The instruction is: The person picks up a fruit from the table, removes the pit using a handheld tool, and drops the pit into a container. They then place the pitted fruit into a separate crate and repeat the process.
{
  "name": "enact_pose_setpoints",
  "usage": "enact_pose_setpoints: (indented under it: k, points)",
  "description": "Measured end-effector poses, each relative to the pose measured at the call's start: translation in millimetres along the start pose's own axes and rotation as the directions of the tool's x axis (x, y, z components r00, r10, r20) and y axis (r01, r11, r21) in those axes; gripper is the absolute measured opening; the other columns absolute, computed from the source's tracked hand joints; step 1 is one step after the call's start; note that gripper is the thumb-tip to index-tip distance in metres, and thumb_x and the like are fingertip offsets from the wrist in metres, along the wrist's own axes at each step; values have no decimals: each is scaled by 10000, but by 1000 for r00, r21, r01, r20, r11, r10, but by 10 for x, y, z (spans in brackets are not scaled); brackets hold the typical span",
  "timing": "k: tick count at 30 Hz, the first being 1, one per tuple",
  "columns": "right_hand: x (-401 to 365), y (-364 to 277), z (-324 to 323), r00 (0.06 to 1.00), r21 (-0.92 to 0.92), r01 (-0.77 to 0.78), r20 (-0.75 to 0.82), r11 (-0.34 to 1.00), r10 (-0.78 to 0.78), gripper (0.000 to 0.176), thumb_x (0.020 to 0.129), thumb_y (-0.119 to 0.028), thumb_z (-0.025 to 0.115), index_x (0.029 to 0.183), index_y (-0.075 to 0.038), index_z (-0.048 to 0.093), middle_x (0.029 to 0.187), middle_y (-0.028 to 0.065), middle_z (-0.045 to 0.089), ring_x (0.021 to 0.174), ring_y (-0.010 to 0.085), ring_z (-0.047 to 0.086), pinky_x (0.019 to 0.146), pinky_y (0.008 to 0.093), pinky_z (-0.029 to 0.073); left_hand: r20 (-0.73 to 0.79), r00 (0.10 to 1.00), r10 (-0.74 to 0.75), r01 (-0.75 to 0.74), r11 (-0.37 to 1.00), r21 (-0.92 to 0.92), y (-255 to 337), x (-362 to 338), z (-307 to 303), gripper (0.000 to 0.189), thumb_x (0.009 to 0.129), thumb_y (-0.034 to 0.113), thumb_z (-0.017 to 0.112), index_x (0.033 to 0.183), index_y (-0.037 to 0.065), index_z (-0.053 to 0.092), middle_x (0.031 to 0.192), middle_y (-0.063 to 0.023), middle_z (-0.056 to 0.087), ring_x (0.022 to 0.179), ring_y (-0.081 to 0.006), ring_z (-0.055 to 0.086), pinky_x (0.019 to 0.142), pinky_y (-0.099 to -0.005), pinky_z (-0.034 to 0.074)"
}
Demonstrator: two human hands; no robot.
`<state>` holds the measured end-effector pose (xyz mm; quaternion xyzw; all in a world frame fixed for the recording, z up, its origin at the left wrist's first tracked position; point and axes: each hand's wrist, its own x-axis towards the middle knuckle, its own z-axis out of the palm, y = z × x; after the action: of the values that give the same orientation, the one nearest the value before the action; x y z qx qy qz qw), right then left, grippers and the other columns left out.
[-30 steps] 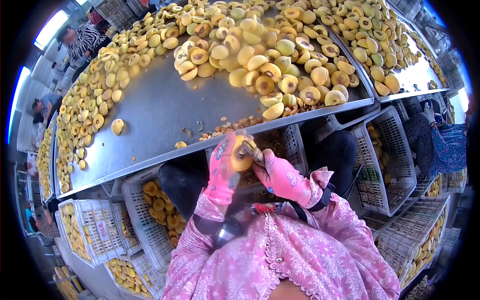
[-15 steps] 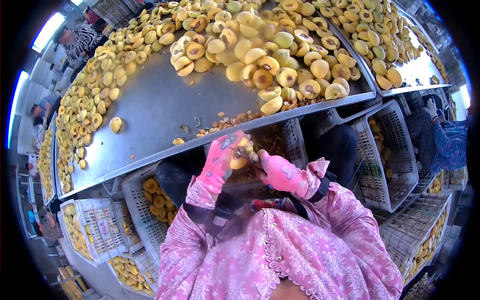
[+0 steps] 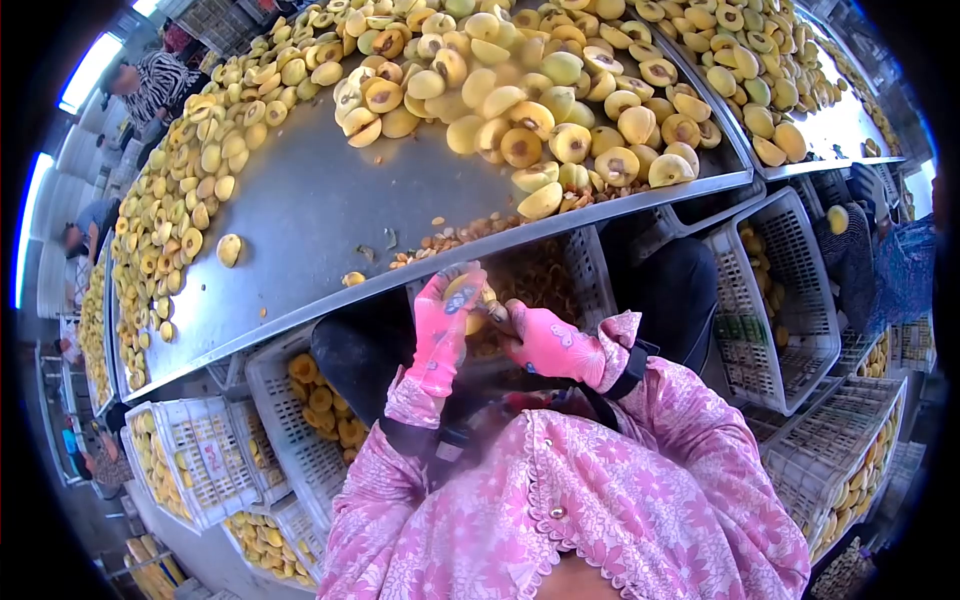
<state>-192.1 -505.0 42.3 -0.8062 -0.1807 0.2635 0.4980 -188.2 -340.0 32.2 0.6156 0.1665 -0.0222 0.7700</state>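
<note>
In my left hand (image 3: 440,322), gloved in pink, the fingers are wrapped round a yellow peach half (image 3: 484,298), mostly hidden behind them. My right hand (image 3: 556,345), in a matching glove, is closed on a small tool whose tip (image 3: 497,316) meets the fruit; its kind cannot be told. Both hands are just off the near edge of a metal table (image 3: 300,240). Below them stands a white crate (image 3: 592,285) holding brown pits and scraps (image 3: 543,280).
Peach halves (image 3: 520,148) are heaped over the table. Pit scraps (image 3: 455,238) lie along its raised rim. Crates with peaches stand left (image 3: 275,385) and right (image 3: 795,345) of my legs. Co-workers sit at the far left (image 3: 160,85) and right (image 3: 905,280).
My left hand has turned, so less of the peach half shows, and its forearm is more upright. My right hand has shifted slightly left. At the right, a peach half now shows beside the co-worker.
</note>
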Motion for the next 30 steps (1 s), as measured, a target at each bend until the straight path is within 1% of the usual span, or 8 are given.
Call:
enact_pose_setpoints:
  k: [3, 6, 8, 11, 13, 15, 21, 30]
  points:
    - [1, -55, -31, 989, 184, -58, 143, 981, 32, 234, 836, -135, 552, 989, 27, 481, 756, 139, 574, 668, 255, 573, 606, 351, 450, -25, 1000, 17, -18, 1000, -18, -35, -16, 17, 252, 857, 132, 645, 1056, -20, 616, 942, -102, 661, 829, -138, 622, 755, -252, 500]
    - [-41, -327, -189, 913, 263, -346, 314, 901, 259, 230, 825, -125, 556, 980, 32, 492, 757, 149, 562, 748, 274, 565, 670, 354, 441, -28, 999, 25, -26, 999, -38, -97, 16, -4, 242, 856, 130, 644, 1042, -23, 622, 932, -108, 663, 830, -141, 624, 753, -252, 502]
    - [21, -71, -48, 984, 296, -67, 175, 953, 15, 199, 835, -131, 550, 957, 10, 480, 719, 110, 529, 662, 233, 536, 596, 327, 429, 3, 1000, 21, -21, 1000, 3, -106, 39, -43, 240, 853, 126, 645, 1039, -24, 622, 932, -113, 663, 824, -144, 627, 751, -253, 504]
    - [188, 455, 287, 933, 269, 355, -33, 895, -360, 158, 850, -140, 543, 922, -24, 462, 662, 50, 479, 532, 170, 492, 486, 286, 411, 75, 997, -14, 7, 996, 91, -78, 60, -103, 242, 850, 120, 645, 1042, -24, 619, 934, -124, 662, 806, -158, 634, 739, -263, 511]
    - [175, 455, 270, 970, 391, 189, 67, 901, -232, 134, 861, -148, 534, 902, -47, 456, 654, 22, 462, 481, 126, 458, 440, 259, 393, 91, 995, -51, 46, 997, 57, -65, 89, -122, 244, 850, 118, 641, 1048, -23, 615, 935, -134, 661, 799, -177, 641, 728, -278, 520]
    - [19, -116, -39, 858, 493, -453, 469, 743, 212, 112, 871, -158, 523, 886, -69, 456, 677, 4, 461, 466, 80, 418, 423, 232, 369, 47, 997, -62, 64, 997, -41, -94, 81, -103, 250, 853, 119, 636, 1054, -25, 610, 936, -142, 659, 796, -197, 646, 721, -292, 527]
    - [-36, -150, -90, 827, 728, -505, 562, 464, 19, 131, 867, -181, 545, 798, -108, 460, 594, -34, 432, 457, 52, 404, 397, 191, 304, 30, 996, -80, 85, 951, -299, -142, 0, 21, 266, 881, 183, 596, 1094, 24, 604, 1025, -145, 636, 846, -280, 653, 632, -396, 568]
    - [-171, -106, -96, 844, 794, -498, 536, 348, -14, 181, 843, -232, 599, 816, -94, 485, 556, -23, 454, 410, 57, 390, 384, 187, 290, 27, 995, -92, 95, 887, -453, -86, -47, 130, 321, 906, 275, 555, 1127, 41, 561, 1056, -135, 611, 880, -270, 632, 663, -383, 563]
